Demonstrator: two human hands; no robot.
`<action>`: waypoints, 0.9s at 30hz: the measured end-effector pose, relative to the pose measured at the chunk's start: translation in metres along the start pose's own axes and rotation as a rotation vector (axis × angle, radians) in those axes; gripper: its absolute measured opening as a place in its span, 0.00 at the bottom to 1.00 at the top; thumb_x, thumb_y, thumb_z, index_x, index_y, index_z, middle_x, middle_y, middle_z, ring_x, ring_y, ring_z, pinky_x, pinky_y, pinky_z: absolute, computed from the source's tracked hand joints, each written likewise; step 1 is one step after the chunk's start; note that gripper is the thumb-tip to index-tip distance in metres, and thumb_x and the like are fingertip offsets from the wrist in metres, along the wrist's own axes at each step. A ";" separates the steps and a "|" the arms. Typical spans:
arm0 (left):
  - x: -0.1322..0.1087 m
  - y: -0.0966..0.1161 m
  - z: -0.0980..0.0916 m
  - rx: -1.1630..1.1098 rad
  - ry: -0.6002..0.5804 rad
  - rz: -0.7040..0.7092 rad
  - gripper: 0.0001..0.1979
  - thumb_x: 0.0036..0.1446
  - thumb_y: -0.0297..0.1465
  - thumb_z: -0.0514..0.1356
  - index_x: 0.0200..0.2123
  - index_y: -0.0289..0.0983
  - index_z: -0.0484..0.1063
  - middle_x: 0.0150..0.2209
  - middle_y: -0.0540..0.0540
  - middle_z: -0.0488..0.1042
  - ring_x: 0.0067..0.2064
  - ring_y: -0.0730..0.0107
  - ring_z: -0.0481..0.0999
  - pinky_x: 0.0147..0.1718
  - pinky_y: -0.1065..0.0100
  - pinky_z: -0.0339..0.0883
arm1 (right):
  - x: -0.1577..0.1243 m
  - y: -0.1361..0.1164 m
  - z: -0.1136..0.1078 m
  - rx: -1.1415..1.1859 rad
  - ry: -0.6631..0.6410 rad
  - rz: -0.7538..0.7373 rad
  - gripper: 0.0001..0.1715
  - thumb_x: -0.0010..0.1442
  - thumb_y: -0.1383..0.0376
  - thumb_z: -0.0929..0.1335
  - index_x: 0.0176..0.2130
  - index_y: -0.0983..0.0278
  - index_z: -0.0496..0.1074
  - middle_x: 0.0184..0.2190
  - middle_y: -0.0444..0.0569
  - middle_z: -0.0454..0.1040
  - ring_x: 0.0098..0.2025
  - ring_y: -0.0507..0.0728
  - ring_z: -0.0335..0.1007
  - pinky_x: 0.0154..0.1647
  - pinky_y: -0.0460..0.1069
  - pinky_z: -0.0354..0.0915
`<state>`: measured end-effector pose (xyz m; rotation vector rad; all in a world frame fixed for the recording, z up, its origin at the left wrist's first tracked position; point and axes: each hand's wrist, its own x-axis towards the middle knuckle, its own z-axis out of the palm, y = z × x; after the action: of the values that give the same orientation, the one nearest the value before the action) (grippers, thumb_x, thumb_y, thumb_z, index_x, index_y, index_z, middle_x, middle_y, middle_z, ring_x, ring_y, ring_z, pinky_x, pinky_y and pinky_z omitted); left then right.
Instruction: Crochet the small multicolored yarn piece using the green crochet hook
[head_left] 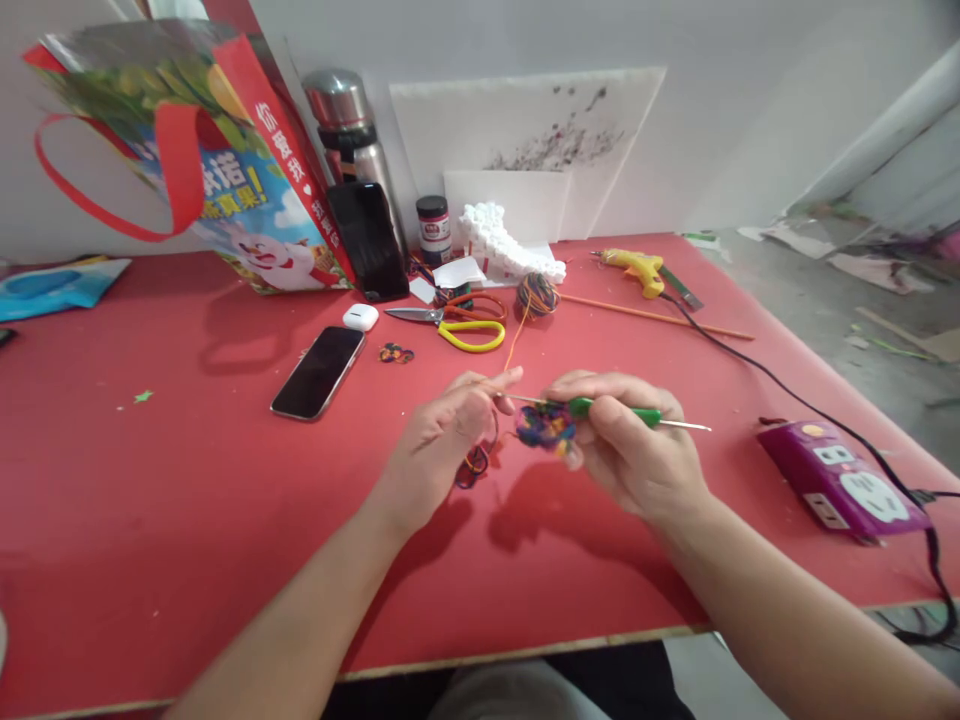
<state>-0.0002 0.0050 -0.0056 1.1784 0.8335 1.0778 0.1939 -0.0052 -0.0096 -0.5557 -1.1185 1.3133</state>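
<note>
My right hand [634,445] is closed around a green-handled crochet hook [622,412], whose metal tip points left toward my left hand. A small multicoloured crocheted piece [545,425] hangs at my right fingertips. My left hand [442,445] is curled, with its index finger stretched out and the orange yarn strand [516,345] running over it. A dark loop of yarn [474,466] dangles below the left fingers. The strand leads back to a multicoloured yarn ball [536,294] further back on the red table [187,500].
On the table lie a black phone [318,372], a white earbud case [361,317], yellow-handled scissors [457,325], a small crocheted flower [396,353], a yellow glue gun [637,268], a long wooden stick [660,317] and a purple power strip [844,480] with black cable. A printed bag [225,160] and flask [349,125] stand behind.
</note>
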 end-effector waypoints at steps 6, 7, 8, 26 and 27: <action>0.005 0.007 0.005 -0.529 0.062 -0.238 0.24 0.51 0.48 0.77 0.46 0.38 0.88 0.40 0.46 0.77 0.28 0.81 0.63 0.28 0.76 0.69 | 0.003 0.004 -0.002 0.157 -0.211 0.222 0.08 0.63 0.59 0.79 0.40 0.60 0.88 0.30 0.51 0.84 0.18 0.50 0.71 0.15 0.44 0.64; 0.005 0.009 0.005 -0.599 0.075 -0.253 0.20 0.49 0.43 0.79 0.43 0.39 0.88 0.40 0.47 0.78 0.27 0.82 0.63 0.28 0.77 0.68 | 0.003 0.006 -0.002 0.163 -0.209 0.218 0.08 0.64 0.59 0.78 0.41 0.60 0.88 0.31 0.51 0.84 0.19 0.50 0.71 0.16 0.45 0.64; 0.004 0.011 0.005 -0.657 0.087 -0.266 0.17 0.47 0.38 0.81 0.40 0.39 0.88 0.40 0.48 0.78 0.27 0.83 0.63 0.27 0.78 0.67 | 0.003 0.008 -0.001 0.166 -0.194 0.204 0.08 0.64 0.59 0.78 0.41 0.60 0.88 0.31 0.51 0.84 0.19 0.49 0.71 0.17 0.45 0.65; -0.004 0.008 0.008 -0.361 0.036 -0.253 0.19 0.59 0.50 0.72 0.44 0.42 0.89 0.43 0.43 0.86 0.45 0.62 0.83 0.46 0.67 0.77 | 0.000 -0.004 -0.003 -0.564 -0.204 -0.410 0.19 0.67 0.74 0.73 0.55 0.61 0.83 0.39 0.52 0.86 0.36 0.56 0.83 0.41 0.51 0.80; -0.004 0.009 0.009 -0.421 0.043 -0.299 0.20 0.56 0.49 0.74 0.43 0.41 0.89 0.41 0.43 0.86 0.43 0.64 0.83 0.43 0.70 0.77 | 0.000 -0.004 -0.003 -0.579 -0.196 -0.418 0.19 0.67 0.75 0.73 0.55 0.62 0.83 0.40 0.53 0.86 0.38 0.56 0.84 0.40 0.50 0.80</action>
<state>0.0054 -0.0013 0.0047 0.6567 0.7418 0.9721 0.1981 -0.0057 -0.0079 -0.5747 -1.6915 0.6825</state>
